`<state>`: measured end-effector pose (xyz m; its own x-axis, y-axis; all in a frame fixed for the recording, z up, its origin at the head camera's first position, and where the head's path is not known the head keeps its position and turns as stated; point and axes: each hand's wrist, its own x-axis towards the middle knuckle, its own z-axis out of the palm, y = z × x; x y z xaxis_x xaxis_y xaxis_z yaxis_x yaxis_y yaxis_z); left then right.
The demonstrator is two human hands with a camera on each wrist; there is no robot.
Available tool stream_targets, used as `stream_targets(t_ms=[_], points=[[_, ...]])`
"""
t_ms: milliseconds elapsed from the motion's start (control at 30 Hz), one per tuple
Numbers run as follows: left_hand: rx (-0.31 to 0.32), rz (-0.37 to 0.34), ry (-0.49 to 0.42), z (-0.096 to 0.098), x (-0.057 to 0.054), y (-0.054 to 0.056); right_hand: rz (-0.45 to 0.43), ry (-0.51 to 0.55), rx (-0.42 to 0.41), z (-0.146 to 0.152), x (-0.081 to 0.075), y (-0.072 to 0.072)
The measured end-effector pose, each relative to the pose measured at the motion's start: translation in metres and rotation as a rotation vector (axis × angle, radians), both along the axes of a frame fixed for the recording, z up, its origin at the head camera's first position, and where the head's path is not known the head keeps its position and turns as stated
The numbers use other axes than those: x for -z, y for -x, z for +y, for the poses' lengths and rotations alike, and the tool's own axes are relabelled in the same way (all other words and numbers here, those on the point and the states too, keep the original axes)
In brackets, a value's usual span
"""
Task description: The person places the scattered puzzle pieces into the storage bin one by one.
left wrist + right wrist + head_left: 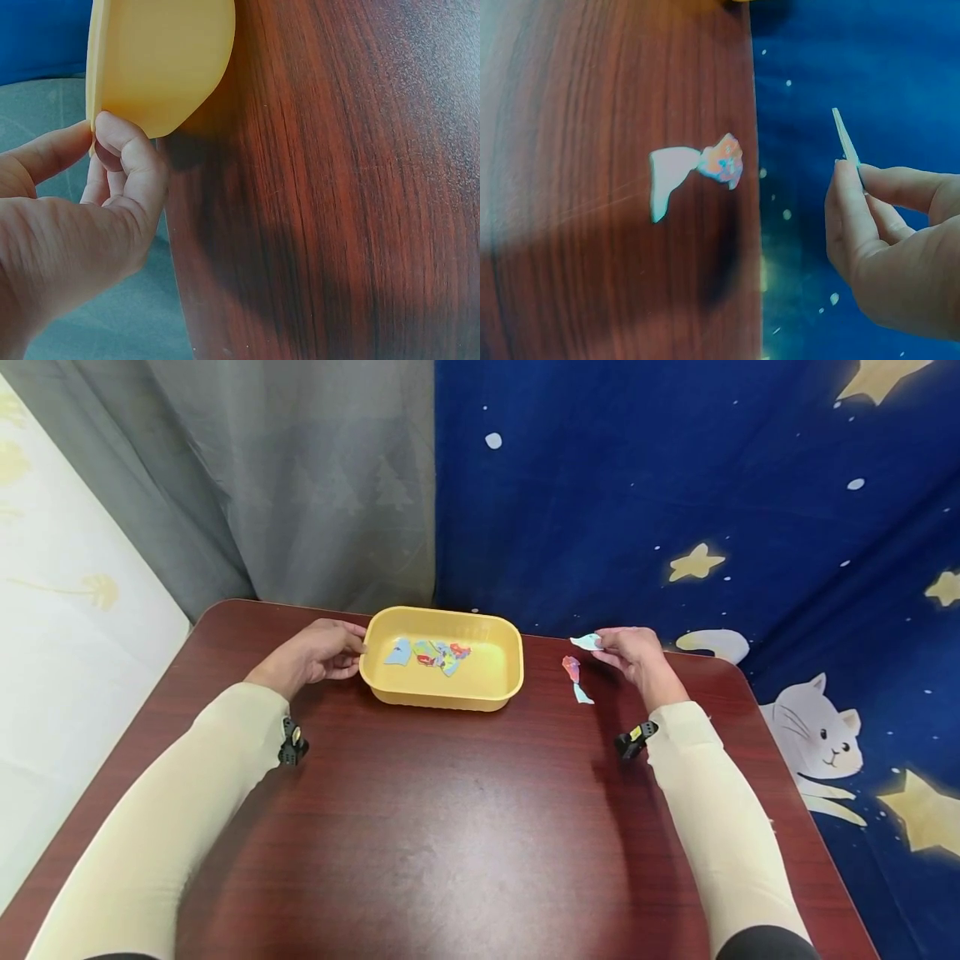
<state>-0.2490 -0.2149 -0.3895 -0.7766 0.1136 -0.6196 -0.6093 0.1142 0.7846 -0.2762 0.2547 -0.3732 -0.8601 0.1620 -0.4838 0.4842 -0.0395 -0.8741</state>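
Note:
At the far side of the table a yellow bin (442, 696) holds several flat, irregular paper-like pieces (431, 653) in blue, green and red. My left hand (330, 650) pinches the bin's left rim between thumb and fingers; the left wrist view shows the bin's end wall (169, 67) close up. To the right of the bin, my right hand (632, 652) pinches a thin light-blue piece (586, 642), which appears edge-on in the right wrist view. Below that hand, a red-orange piece (572, 668) and a pale blue piece (582, 693) lie end to end on the table.
The dark red wooden table (450, 827) reaches back to a grey curtain (300, 485) and a blue star-patterned curtain (600, 510). A black wrist camera (292, 743) is strapped to the left sleeve, another camera (635, 739) to the right one.

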Motion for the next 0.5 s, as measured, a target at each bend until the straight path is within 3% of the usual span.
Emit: stream_targets(t_ms=[267,500], points=[[0.003,-0.005,-0.012,0.001,-0.001,0.0,0.006,-0.032,-0.079,-0.018,-0.011,0.002],[0.005,-0.001,-0.006,0.0,0.0,0.0,0.037,0.002,-0.136,-0.043,-0.011,0.007]])
